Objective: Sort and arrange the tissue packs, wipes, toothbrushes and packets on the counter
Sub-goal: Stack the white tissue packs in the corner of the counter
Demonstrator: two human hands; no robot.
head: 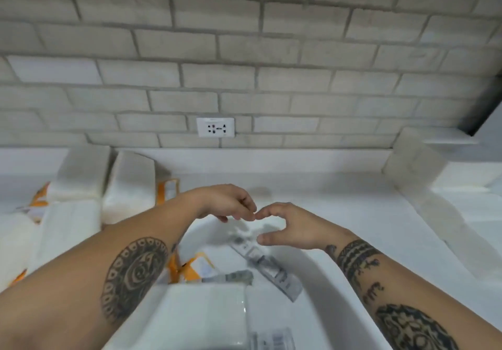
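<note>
Here, head view: left hand (pixel 226 203) and right hand (pixel 289 226) hover over the counter (pixel 353 213), fingertips nearly meeting, fingers loosely curled, gripping nothing visible. One toothbrush pack (pixel 274 268) lies beneath; two upright tissue packs (pixel 81 173) stand back-left.

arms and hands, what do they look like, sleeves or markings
No sleeves show. The left forearm carries a large round dark tattoo of ringed patterns. The right forearm has band tattoos near the wrist and a patterned round one further up.
</note>
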